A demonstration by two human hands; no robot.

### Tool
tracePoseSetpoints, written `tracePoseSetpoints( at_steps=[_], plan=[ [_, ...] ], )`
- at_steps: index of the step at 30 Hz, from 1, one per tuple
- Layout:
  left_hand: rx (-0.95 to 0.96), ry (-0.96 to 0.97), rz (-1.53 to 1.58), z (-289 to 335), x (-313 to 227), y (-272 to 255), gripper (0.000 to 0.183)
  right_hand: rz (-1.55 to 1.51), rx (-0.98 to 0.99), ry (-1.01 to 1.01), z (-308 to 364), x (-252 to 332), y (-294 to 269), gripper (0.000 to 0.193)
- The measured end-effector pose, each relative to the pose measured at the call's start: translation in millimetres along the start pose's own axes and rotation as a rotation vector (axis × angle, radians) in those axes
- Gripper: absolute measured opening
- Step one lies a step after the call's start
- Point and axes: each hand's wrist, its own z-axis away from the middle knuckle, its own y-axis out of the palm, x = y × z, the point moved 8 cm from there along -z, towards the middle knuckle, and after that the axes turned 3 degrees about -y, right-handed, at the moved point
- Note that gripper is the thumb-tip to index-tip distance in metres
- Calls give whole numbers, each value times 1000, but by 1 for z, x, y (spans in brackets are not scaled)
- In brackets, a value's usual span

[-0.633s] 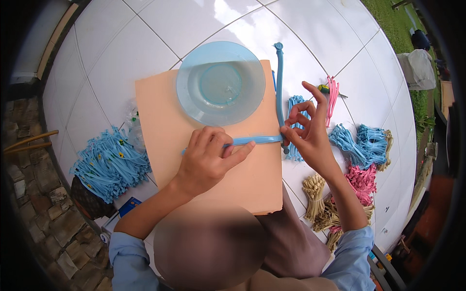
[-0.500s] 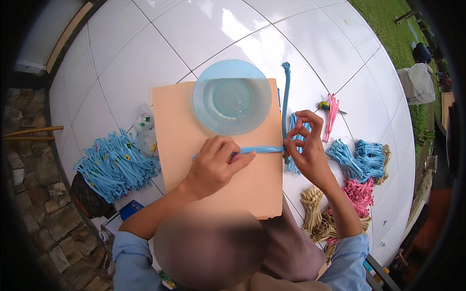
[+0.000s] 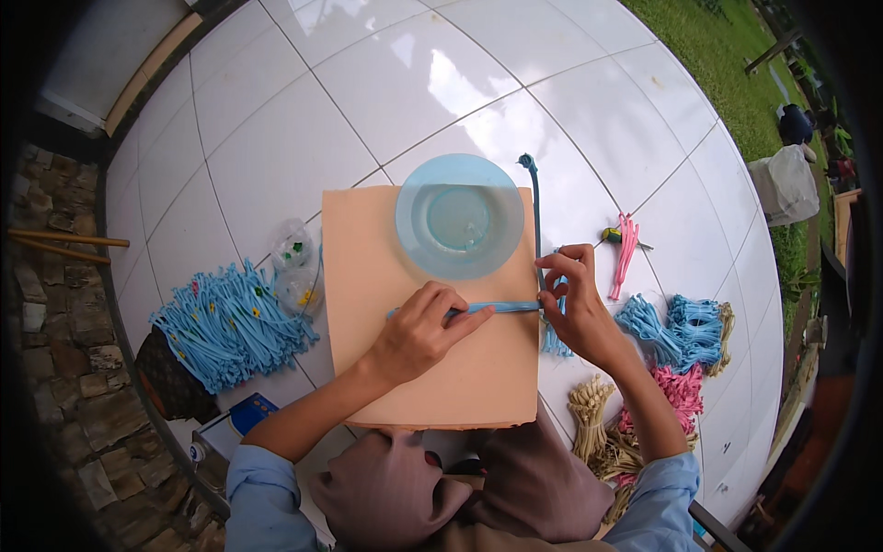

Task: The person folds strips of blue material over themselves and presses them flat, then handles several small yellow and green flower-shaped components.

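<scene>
A light blue strip (image 3: 504,307) lies crosswise over a peach-coloured board (image 3: 368,244). My left hand (image 3: 416,333) is closed on the strip's left part, thumb pointing along it. At the board's right edge, my right hand (image 3: 584,313) pinches the strip's right end, where it meets a darker blue cord (image 3: 537,213). That cord runs away from me along the edge and ends in a knotted tip. My fingertips hide how the two pieces join. Just beyond the strip, a clear blue bowl (image 3: 411,221) rests on the board.
Left on the white tiles (image 3: 285,138) lie a heap of blue strips (image 3: 230,327) and clear plastic bags (image 3: 292,248). At right are a pink bundle (image 3: 625,253), a screwdriver (image 3: 611,235), blue bundles (image 3: 694,327), pink strips (image 3: 679,391) and beige bundles (image 3: 589,409).
The whole view has shifted, so the board and bowl appear lower and farther right. My right fingers have curled in closer to the cord. My left hand keeps its hold on the strip.
</scene>
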Motion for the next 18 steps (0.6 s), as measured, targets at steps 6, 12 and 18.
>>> tracePoseSetpoints(
  at_steps=[6,12,18],
  plan=[
    [14,16,19,0,0,3,42,17,13,-34,-2,0,-3,53],
    [1,22,20,-1,-2,1,41,-16,33,-18,-2,-1,-3,53],
    [6,-11,24,-1,1,0,40,205,11,34,-15,9,-11,68]
  ],
)
